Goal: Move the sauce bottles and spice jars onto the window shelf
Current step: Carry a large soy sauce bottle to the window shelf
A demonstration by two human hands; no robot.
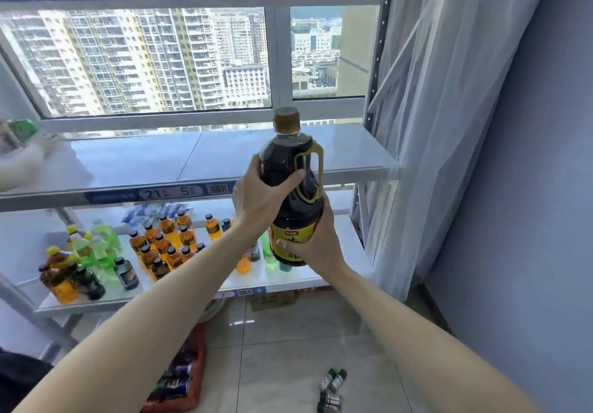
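Note:
I hold a large dark sauce bottle point(290, 169) with a gold cap, a gold handle and a yellow label, upright in front of the window shelf point(224, 153). My left hand point(260, 197) grips its upper body from the left. My right hand point(313, 241) wraps around its lower part at the label. The bottle hangs in the air just before the shelf's front edge, near the right half. Small green-capped spice jars point(332, 383) lie on the floor at the lower right.
Another person's blurred arm point(29, 162) with a green item reaches onto the shelf at far left. The lower shelf point(340, 279) carries several orange, green and dark drink bottles. A red pack of cans point(179, 377) lies on the tiled floor. A white curtain point(449, 124) hangs at the right.

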